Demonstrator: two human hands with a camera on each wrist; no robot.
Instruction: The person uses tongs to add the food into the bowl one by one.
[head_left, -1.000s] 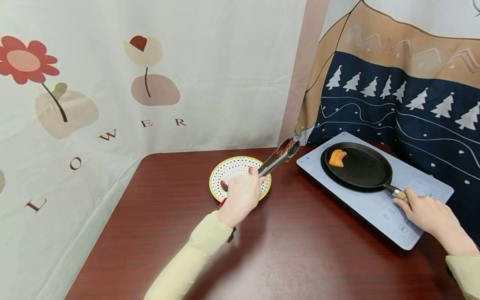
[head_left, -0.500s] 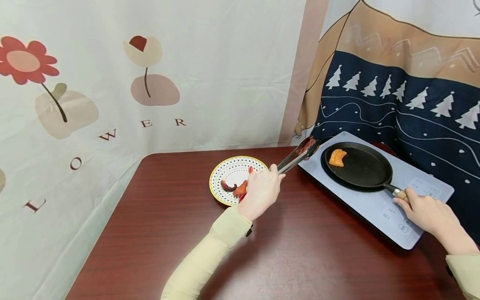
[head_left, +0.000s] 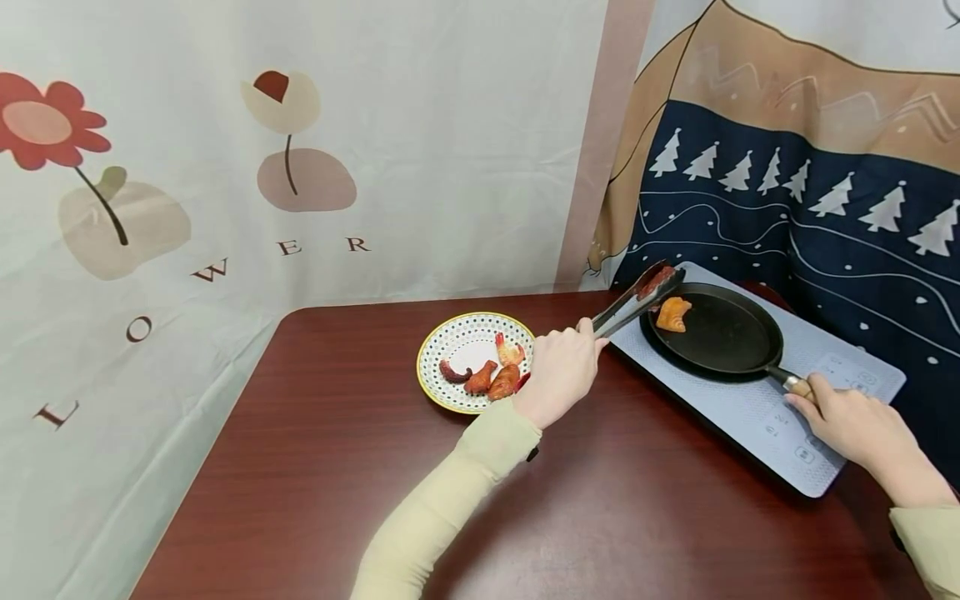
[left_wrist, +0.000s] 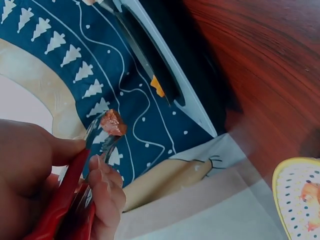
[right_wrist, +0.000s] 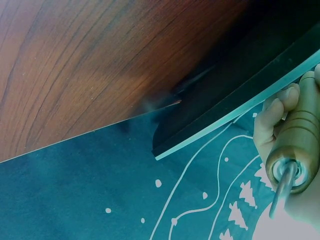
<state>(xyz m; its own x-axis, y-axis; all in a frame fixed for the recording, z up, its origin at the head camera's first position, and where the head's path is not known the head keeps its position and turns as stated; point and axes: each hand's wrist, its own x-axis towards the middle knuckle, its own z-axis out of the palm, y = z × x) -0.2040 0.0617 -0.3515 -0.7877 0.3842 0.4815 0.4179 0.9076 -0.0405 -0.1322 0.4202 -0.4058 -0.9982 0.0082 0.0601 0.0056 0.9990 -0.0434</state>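
Note:
My left hand [head_left: 558, 371] grips a pair of tongs [left_wrist: 62, 200] with red handles. Between the metal tips is a reddish-brown chunk that looks like meat [left_wrist: 113, 123]; in the head view it hangs over the near-left rim of the black frying pan [head_left: 727, 342]. An orange, notched food piece [head_left: 674, 315] lies on the pan's left side, close to the tongs. My right hand [head_left: 862, 423] holds the pan's wooden handle [right_wrist: 297, 132]. Left of the tongs, a dotted plate with a yellow rim [head_left: 422, 372] bears a shrimp-like piece [head_left: 510, 351], a small drumstick [head_left: 481, 377] and other food.
Under the pan is a light grey cooktop [head_left: 806, 450], set at a slant on the dark red wooden table [head_left: 337, 467]. Fabric hangs close behind: a pale curtain [head_left: 450, 167] and a navy cloth with white trees [head_left: 750, 217].
My left hand has carried the tongs and the meat rightward from above the plate to the pan's edge, uncovering more food on the plate. The right hand stays on the pan handle.

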